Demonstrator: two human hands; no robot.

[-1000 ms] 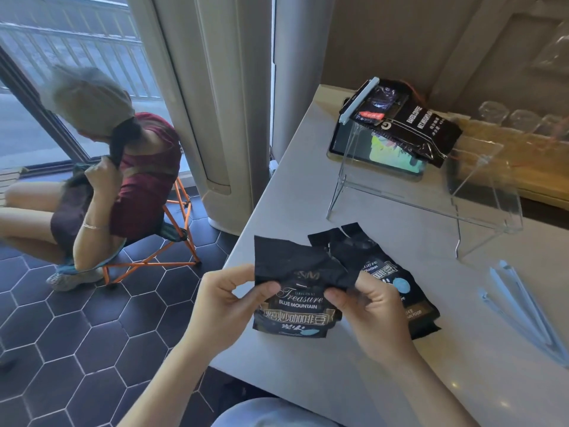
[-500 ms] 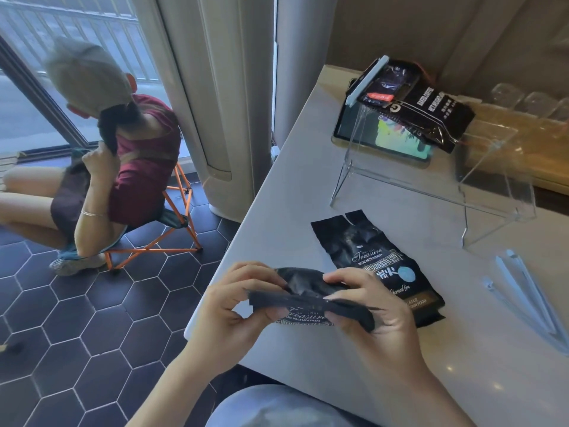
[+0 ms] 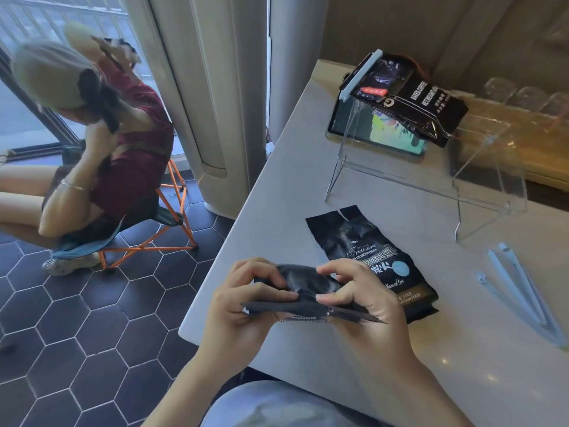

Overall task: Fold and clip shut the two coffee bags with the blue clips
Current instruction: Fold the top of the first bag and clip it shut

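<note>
Both hands [image 3: 308, 300] pinch the folded coffee bag [image 3: 304, 295] between them.

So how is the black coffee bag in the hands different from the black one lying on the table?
The held black coffee bag is gripped by the left hand and right hand, its top being folded over. The black coffee bag on the grey table lies flat, untouched, its top unfolded and label showing. Neither is clipped yet.

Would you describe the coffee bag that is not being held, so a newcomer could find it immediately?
Start at the clear acrylic stand on the grey table. Just in front lies the flat coffee bag, untouched, open top toward the stand. Unlike the folded bag in both hands, its Treasure label shows.
</note>
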